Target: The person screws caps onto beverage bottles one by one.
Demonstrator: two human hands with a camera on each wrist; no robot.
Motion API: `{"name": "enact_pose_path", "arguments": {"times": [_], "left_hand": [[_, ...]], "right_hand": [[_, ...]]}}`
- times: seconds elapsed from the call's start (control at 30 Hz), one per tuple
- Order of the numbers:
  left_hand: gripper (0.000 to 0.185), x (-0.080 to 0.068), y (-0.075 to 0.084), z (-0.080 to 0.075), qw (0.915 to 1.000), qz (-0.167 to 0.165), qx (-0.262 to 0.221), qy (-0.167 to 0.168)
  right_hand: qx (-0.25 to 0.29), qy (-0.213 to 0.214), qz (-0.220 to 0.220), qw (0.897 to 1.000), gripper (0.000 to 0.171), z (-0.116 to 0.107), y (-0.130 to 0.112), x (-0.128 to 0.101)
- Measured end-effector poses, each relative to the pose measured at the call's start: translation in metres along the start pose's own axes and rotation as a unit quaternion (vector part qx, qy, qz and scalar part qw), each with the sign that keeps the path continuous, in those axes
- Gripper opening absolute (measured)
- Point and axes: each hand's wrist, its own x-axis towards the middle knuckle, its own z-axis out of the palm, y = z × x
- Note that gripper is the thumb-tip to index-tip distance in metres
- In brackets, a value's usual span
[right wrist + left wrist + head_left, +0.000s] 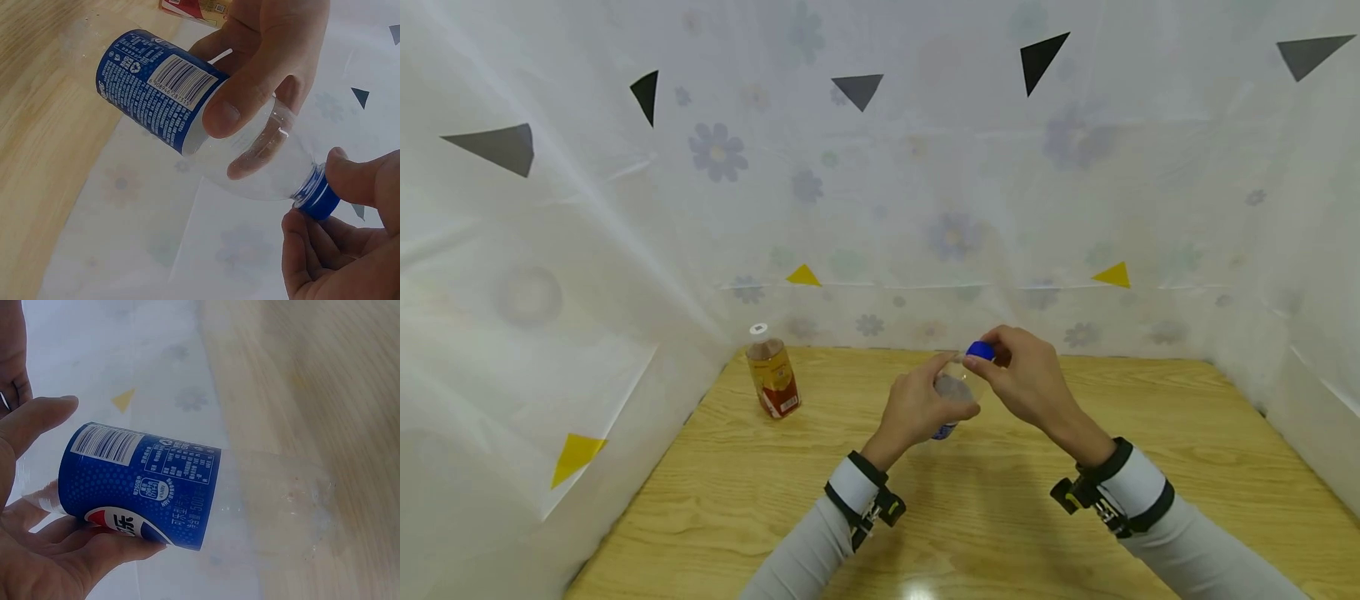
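over wooden table (1150,433), left hand (917,408) grips tilted bottle (187,119); right hand (1030,379) pinches cap (315,194).

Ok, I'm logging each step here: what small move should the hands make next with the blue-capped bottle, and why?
Probably twist the blue cap with the right hand. Its thumb and fingers already pinch the cap, which looks seated on the neck, while the left hand grips the clear bottle around its label, held off the table, steadying it.
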Motion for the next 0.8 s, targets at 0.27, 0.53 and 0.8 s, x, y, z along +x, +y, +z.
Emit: {"name": "enact_pose_path", "arguments": {"times": [0.27,0.53,0.8], "left_hand": [[0.076,0.001,0.001,-0.001,1.0000,-0.003,0.003,-0.006],[0.073,0.001,0.002,-0.001,1.0000,-0.004,0.000,-0.006],[0.071,0.001,0.001,-0.001,1.0000,0.001,0.004,-0.001]], "right_hand": [[0.005,-0.061,0.049,0.997,0.053,-0.008,-0.004,0.001],[-0.013,-0.083,0.018,0.996,0.053,-0.014,-0.010,0.000],[0.001,-0.078,0.015,0.997,0.039,-0.014,-0.013,-0.003]]}}
